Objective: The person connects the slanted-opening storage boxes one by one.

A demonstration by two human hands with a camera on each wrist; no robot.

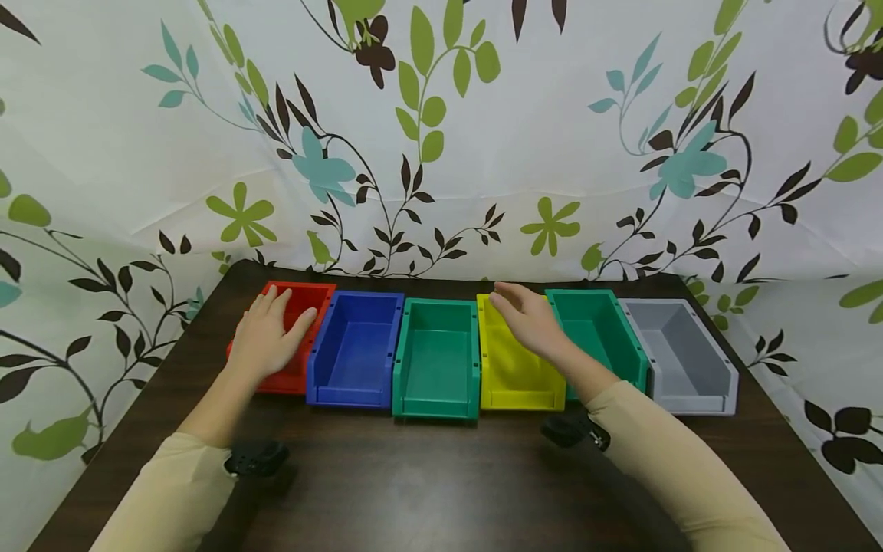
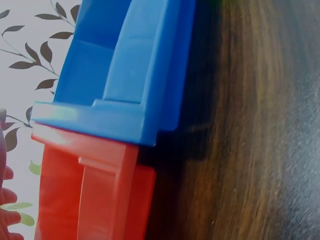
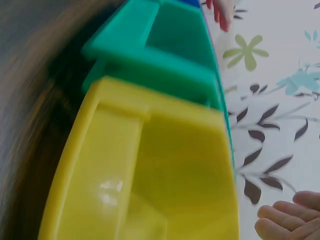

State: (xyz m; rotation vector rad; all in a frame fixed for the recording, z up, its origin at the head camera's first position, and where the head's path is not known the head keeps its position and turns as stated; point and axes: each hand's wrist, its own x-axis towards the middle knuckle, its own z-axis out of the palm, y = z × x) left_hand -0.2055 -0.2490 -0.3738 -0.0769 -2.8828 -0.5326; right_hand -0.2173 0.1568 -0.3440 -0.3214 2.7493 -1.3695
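Note:
My left hand [image 1: 265,337] is over the red bin [image 1: 303,376] at the left end of the row, its fingers extended and thumb spread. In the left wrist view the red bin [image 2: 100,200] shows beside the blue bin [image 2: 132,65], with only fingertips [image 2: 9,217] at the left edge. Above the yellow bin [image 1: 522,400] is my right hand [image 1: 527,318], fingers loosely bent and nothing in them. The right wrist view has the yellow bin [image 3: 175,160] close up, and part of the right hand [image 3: 290,220] at the lower right corner.
A blue bin [image 1: 355,396], a green bin [image 1: 436,407], another green bin [image 1: 624,337] and a grey bin [image 1: 693,404] complete the row on the dark wooden table [image 1: 414,491]. Behind hangs a white cloth [image 1: 483,169] with a leaf and flower print.

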